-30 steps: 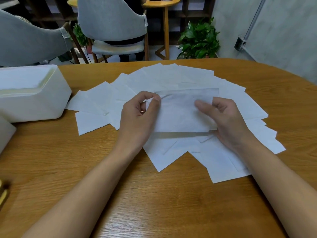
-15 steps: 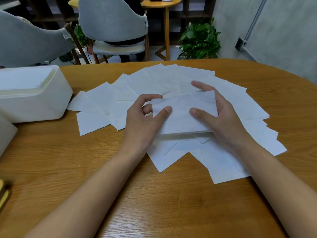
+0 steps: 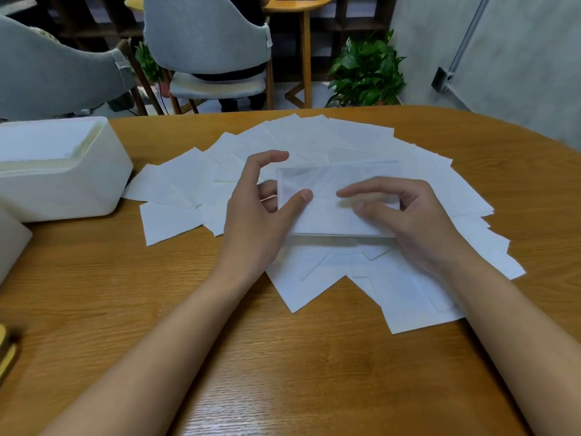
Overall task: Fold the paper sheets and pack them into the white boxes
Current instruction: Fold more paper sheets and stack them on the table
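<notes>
Several white paper sheets (image 3: 176, 190) lie fanned out on the wooden table (image 3: 283, 372). Above the middle of the fan I hold one folded paper sheet (image 3: 327, 215), its upper layer doubled over. My left hand (image 3: 254, 221) pinches its left edge, thumb on top and fingers behind, with the index finger lifted clear. My right hand (image 3: 415, 221) grips the right part, index finger and thumb curled onto the sheet's face. An open white box (image 3: 63, 184) stands at the table's left, apart from both hands.
A corner of a second white box (image 3: 12, 243) shows at the left edge, and a yellow and dark object (image 3: 8, 354) lies below it. Grey chairs (image 3: 204, 42), a small round table and a potted plant (image 3: 367, 73) stand beyond the far edge.
My right hand's fingers, which were behind the sheet's far edge, have come over onto its face, doubling the top part down. My left thumb stays on the sheet's left part.
</notes>
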Demonstrator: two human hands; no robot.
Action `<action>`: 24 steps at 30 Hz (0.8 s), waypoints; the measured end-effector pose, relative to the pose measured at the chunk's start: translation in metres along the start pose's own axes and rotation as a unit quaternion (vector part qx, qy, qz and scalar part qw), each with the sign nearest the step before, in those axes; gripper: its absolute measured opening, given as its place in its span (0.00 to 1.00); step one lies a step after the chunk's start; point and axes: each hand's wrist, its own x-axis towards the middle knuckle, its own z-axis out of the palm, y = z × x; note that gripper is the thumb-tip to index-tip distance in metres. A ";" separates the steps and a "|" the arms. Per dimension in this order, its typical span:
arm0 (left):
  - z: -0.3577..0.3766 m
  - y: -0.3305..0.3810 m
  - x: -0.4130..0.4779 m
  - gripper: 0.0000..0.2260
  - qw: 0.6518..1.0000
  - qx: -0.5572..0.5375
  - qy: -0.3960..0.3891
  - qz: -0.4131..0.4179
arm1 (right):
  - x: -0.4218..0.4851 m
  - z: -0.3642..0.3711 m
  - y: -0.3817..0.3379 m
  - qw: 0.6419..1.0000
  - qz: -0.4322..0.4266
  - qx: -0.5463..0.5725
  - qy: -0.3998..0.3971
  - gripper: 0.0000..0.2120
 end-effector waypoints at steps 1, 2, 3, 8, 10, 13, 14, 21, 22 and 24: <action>0.000 -0.003 0.001 0.23 0.999 0.029 0.009 0.016 | 0.000 0.000 0.002 1.000 0.011 -0.016 0.013 0.13; -0.002 -0.005 0.003 0.24 0.995 0.084 0.012 0.044 | 0.001 -0.001 0.004 0.999 0.020 -0.033 0.037 0.14; -0.005 -0.008 0.005 0.24 0.985 0.153 0.000 0.081 | 0.002 -0.002 0.005 0.996 0.025 -0.051 0.064 0.15; -0.008 -0.017 0.005 0.14 0.924 0.306 -0.163 0.163 | 0.004 -0.006 0.008 0.986 0.032 -0.078 0.141 0.17; -0.005 -0.022 0.004 0.15 0.914 0.318 -0.178 0.180 | 0.004 -0.006 0.007 0.985 0.032 -0.079 0.152 0.17; -0.006 -0.024 0.006 0.15 0.909 0.335 -0.163 0.190 | 0.004 -0.006 0.007 0.984 0.038 -0.083 0.153 0.16; -0.007 -0.024 0.007 0.14 0.905 0.344 -0.158 0.193 | 0.005 -0.006 0.008 0.984 0.039 -0.085 0.151 0.16; -0.017 -0.017 0.012 0.09 0.896 0.351 -0.209 0.177 | 0.006 -0.006 0.009 0.982 0.045 -0.099 0.152 0.16; -0.021 -0.016 0.014 0.11 0.890 0.355 -0.229 0.170 | 0.006 -0.006 0.009 0.983 0.045 -0.099 0.151 0.16; -0.029 -0.012 0.018 0.17 0.880 0.370 -0.256 0.155 | 0.005 -0.006 0.009 0.983 0.047 -0.098 0.147 0.16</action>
